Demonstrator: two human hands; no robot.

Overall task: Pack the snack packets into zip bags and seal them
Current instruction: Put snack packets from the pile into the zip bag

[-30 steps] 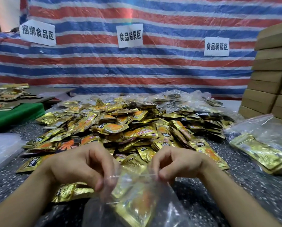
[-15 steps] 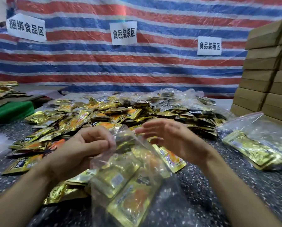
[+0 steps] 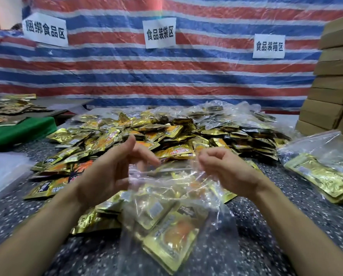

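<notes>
A clear zip bag (image 3: 186,188) with a few gold snack packets (image 3: 170,238) inside hangs and rests on the speckled table in front of me. My left hand (image 3: 109,174) is at the bag's top left corner, thumb up and fingers stretched out along the mouth. My right hand (image 3: 224,168) is at the top right corner, its fingertips curled and pinching the plastic rim. The bag's mouth is spread between the two hands. Behind them lies a big heap of loose gold packets (image 3: 166,134).
A filled zip bag (image 3: 323,172) lies at the right. Stacked cardboard boxes (image 3: 333,92) stand at the far right. A green board (image 3: 21,130) and more packets are at the left, with clear plastic (image 3: 3,172) at the near left. A striped tarp hangs behind.
Both hands pinched the bag's top close together a second ago. The right hand then let go and lifted; now the hands are apart at the bag's two top corners.
</notes>
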